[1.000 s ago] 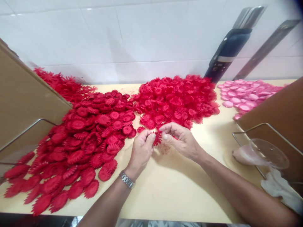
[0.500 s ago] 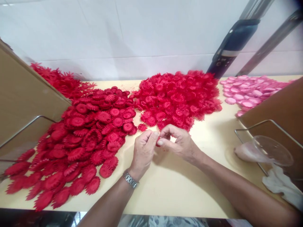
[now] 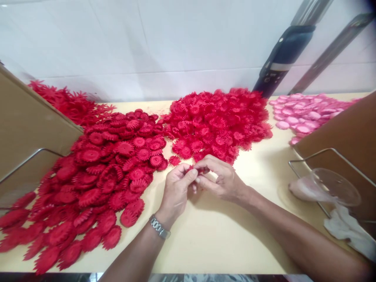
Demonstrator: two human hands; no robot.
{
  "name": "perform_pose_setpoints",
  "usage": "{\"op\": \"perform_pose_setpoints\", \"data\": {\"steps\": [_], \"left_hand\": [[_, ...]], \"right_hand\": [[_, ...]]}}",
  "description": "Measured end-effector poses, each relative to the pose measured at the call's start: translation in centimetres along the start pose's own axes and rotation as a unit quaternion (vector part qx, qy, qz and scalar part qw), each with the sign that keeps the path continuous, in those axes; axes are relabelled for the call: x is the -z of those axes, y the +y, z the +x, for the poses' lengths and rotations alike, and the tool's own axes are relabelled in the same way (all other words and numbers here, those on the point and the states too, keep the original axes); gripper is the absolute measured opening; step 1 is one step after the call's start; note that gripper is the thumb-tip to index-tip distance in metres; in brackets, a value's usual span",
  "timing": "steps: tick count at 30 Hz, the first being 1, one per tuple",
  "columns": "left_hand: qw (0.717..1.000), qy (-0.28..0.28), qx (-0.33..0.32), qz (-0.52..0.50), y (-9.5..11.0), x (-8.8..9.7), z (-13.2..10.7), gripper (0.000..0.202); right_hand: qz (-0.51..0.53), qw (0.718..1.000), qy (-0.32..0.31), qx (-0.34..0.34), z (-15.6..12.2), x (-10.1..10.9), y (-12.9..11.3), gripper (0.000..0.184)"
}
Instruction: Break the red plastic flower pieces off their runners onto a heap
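My left hand [image 3: 177,188] and my right hand [image 3: 222,179] meet over the table, thumbs and fingers pinching a small red petal piece [image 3: 191,167]. Most of that piece is hidden behind the fingers. Just beyond them spreads a heap of bright red frilled petal discs [image 3: 220,121]. To the left lies a bigger heap of darker red serrated discs [image 3: 96,172], some stacked. One loose red disc [image 3: 174,160] rests on the tabletop between the two heaps, close to my left fingers.
Pink discs [image 3: 311,111] lie at the back right. Cardboard boxes [image 3: 32,105] flank both sides with metal wire frames [image 3: 331,149]. A clear plastic cup [image 3: 335,188] and a white tissue [image 3: 348,227] sit at right. Red star-shaped pieces [image 3: 70,102] are back left; a dark-sleeved pole [image 3: 282,58] stands behind.
More of the red piece shows above my left thumb, and my right fingers have stretched toward it. The whole view has shifted slightly; the heaps look the same.
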State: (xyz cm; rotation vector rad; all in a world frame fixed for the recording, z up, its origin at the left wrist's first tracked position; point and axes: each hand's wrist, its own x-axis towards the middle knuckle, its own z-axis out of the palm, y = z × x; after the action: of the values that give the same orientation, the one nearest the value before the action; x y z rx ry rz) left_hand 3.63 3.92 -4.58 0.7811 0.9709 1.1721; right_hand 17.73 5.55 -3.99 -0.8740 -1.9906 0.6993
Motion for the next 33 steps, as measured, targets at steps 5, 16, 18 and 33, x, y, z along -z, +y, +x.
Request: {"op": "perform_pose_setpoints", "data": {"steps": [5,16,18,33], "left_hand": [[0.999,0.032,-0.024,0.030,-0.3,0.4,0.3,0.015],[0.993,0.036,-0.066,0.089,-0.6,1.0,0.1,0.026],[0.991,0.044,-0.075,0.097,-0.7,1.1,0.1,0.032],[0.983,-0.006,-0.077,0.164,-0.3,0.8,0.1,0.009]], "right_hand": [[0.050,0.998,0.015,-0.033,0.0,0.1,-0.1,0.021],[0.002,0.998,0.032,-0.054,0.0,0.0,0.1,0.016],[-0.001,0.998,0.037,-0.049,0.0,0.0,0.3,0.017],[-0.013,0.999,0.036,-0.031,-0.1,-0.2,0.6,0.016]]}}
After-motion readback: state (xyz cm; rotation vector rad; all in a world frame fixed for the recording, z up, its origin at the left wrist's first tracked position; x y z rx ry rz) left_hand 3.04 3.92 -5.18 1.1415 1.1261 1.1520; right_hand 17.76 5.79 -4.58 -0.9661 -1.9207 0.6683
